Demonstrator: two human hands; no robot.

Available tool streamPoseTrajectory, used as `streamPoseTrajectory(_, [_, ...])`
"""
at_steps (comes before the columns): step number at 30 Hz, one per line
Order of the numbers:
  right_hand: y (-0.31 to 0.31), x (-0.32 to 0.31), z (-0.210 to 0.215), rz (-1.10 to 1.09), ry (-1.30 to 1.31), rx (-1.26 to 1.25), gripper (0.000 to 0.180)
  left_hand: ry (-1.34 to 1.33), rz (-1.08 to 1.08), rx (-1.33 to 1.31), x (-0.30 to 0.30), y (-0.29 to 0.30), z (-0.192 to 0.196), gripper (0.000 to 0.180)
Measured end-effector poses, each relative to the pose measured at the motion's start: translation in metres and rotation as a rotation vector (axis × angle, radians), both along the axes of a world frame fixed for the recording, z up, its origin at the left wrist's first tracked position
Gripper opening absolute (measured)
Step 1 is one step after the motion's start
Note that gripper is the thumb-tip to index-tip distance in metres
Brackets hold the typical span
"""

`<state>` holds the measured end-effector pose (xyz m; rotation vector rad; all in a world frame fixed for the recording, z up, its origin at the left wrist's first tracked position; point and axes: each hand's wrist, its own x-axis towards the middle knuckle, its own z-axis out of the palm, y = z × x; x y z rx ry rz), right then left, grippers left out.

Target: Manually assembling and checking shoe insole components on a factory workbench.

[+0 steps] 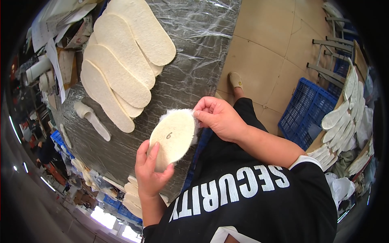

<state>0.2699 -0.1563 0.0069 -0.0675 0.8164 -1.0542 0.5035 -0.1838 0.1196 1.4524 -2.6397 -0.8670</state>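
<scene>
My left hand (153, 172) holds a cream oval felt piece (174, 135) from below, thumb and fingers closed on its lower end. White fluff sticks out around the edge of the piece, and a small dark mark is on its face. At its upper right edge my right hand (216, 119) pinches the fluffy rim between thumb and forefinger. Beyond the hands, several cream insole-shaped felt pieces (117, 75) lie fanned and overlapping on the table. A small slipper-like cream item (93, 119) rests to the left of them.
Crinkled clear plastic covers the dark table (194, 52). Papers and rolls (52, 60) crowd its far left side. On the tiled floor at right stands a blue plastic crate (306, 111), beside a rack with cream sole-shaped pieces (342, 121) and metal stools (334, 48).
</scene>
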Motion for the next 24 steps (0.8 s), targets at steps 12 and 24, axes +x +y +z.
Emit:
streamPoseTrajectory(12, [-0.004,-0.009,-0.001,-0.078,-0.068,-0.033,0.017,0.063,0.076,0.065,-0.011,-0.003,-0.018,0.062])
streamPoseTrajectory(24, [0.052,0.01,-0.002,0.174,1.424,-1.202,0.026,0.059,0.092,0.132,-0.025,-0.013,-0.023,0.058])
